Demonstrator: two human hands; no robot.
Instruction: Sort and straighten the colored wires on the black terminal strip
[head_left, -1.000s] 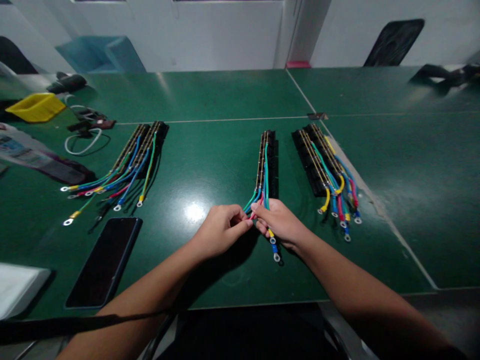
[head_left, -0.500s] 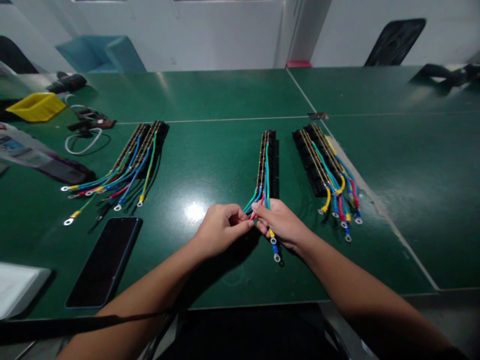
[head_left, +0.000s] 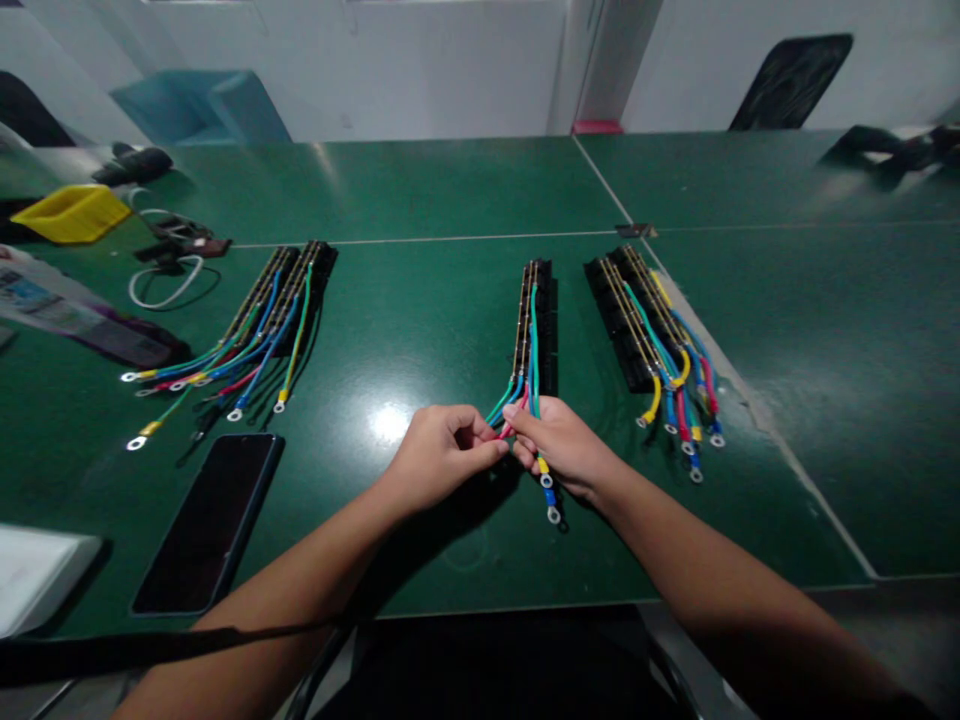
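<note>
Pinching the wires [head_left: 516, 398] where they leave the middle strip [head_left: 537, 320], the left grip [head_left: 442, 455] and right grip [head_left: 564, 447] meet fingertip to fingertip, both clenched on them. Left strips [head_left: 289, 285], right strips [head_left: 634, 315] and a phone [head_left: 210, 520] lie apart on the desk [head_left: 420, 190].
</note>
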